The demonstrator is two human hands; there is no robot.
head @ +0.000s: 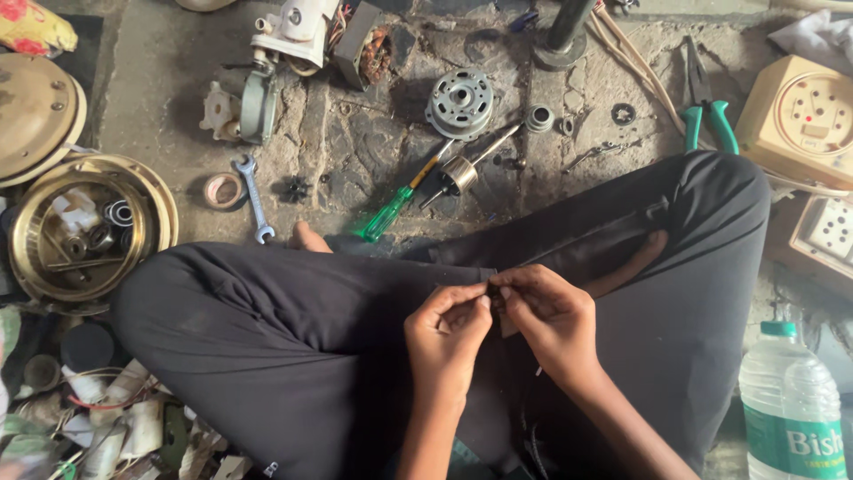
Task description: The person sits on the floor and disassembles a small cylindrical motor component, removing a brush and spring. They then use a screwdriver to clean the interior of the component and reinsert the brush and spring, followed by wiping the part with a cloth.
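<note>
Left hand (447, 331): it is over the lap, the fingers are curled narrow and pinch a small dark piece (494, 293) at the fingertips.
Right hand (548, 311): it meets the left hand, the fingers are closed on the same small dark piece; what the piece is I cannot tell.
Small dark piece: it is between both hands, above the crossed legs in black trousers (267, 329).
Water bottle (790, 411): right of the hands, near the knee, it stands upright with a green cap.
Green-handled screwdriver (395, 206): it lies on the stone floor beyond the hands, a little to their left, just past the legs.
Motor rotor (458, 172): beyond the hands, touching the screwdriver shaft.
Spanner (253, 197): beyond the hands and further left than the screwdriver.
Brass bowl (27, 233): far left of the hands, with small parts inside.
Round motor housing (459, 102): well beyond the hands, behind the rotor.
Green-handled pliers (706, 111): beyond the hands to the right, past the knee.
</note>
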